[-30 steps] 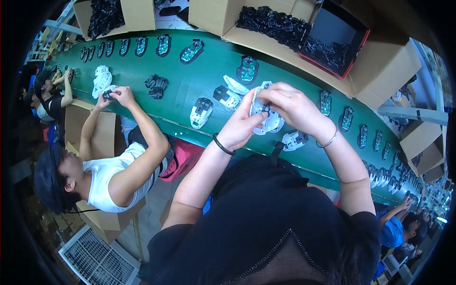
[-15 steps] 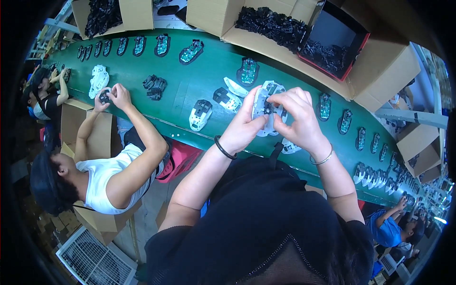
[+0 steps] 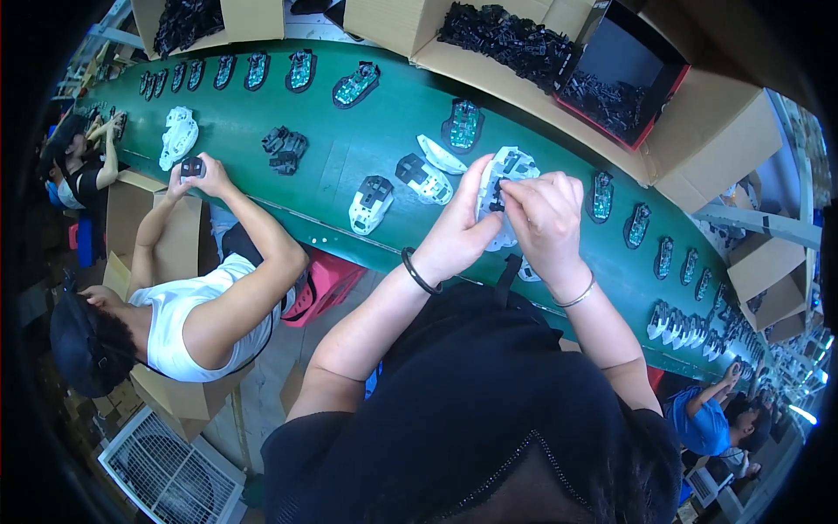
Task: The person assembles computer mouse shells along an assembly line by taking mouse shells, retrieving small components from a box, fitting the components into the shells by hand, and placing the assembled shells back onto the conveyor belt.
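Note:
My left hand point(image 3: 458, 231) grips a white computer mouse shell point(image 3: 512, 164) along its left side, inner side up, above the green belt. My right hand point(image 3: 550, 214) has thumb and fingers pinched on a small black part point(image 3: 498, 194) inside the shell; the fingertips hide much of it. Left of my hands, a white mouse cover with a black top point(image 3: 371, 206) and a similar cover point(image 3: 423, 179) rest on the belt. Beside the second leans a plain white shell piece point(image 3: 443, 155). Another white shell point(image 3: 527, 271) shows partly below my right hand.
Mouse bases with green circuit boards point(image 3: 463, 125) line the far side of the green belt point(image 3: 340, 140). Beyond stands a cardboard box point(image 3: 524, 100) of black parts holding a black-red tray point(image 3: 650, 131). A black parts cluster point(image 3: 285, 150) lies left, near a co-worker point(image 3: 196, 319).
My right fingers have drawn together into a tighter pinch over the black part in the shell. The left hand keeps its hold. The co-worker at left has turned the dark piece in their hands.

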`<state>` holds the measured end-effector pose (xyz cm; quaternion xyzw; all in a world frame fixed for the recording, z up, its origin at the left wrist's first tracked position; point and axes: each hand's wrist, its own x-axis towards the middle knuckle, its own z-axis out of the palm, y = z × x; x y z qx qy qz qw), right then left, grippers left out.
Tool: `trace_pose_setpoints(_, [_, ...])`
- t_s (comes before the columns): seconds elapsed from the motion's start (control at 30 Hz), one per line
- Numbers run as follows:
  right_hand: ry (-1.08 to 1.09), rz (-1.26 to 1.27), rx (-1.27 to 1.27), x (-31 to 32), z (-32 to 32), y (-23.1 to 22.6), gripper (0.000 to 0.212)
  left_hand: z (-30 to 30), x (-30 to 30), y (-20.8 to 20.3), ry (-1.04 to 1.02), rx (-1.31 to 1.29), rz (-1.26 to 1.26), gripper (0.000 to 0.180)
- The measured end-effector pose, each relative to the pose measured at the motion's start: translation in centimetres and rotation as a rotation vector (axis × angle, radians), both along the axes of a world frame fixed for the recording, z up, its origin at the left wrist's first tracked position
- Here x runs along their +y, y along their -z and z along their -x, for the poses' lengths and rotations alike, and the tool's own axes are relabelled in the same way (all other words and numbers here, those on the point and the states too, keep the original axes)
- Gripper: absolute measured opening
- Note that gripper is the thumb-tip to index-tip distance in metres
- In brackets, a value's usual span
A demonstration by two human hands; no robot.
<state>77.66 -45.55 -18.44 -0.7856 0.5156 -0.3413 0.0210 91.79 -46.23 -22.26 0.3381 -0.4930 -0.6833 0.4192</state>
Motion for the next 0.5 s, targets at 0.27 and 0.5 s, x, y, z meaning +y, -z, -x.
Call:
trace_pose_setpoints(0.27, [0.065, -0.048, -0.101, 0.2, -0.6, 0.4, 0.018, -0.6, 0.1, -0.5, -0.029, 0.002, -0.096, 0.063])
trace_pose_setpoints(0.5, [0.201, -0.251, -0.535, 1.0, -0.4, 0.8, 0.041, -1.2, 0.3, -0.8, -0.088, 0.005, -0.132, 0.059])
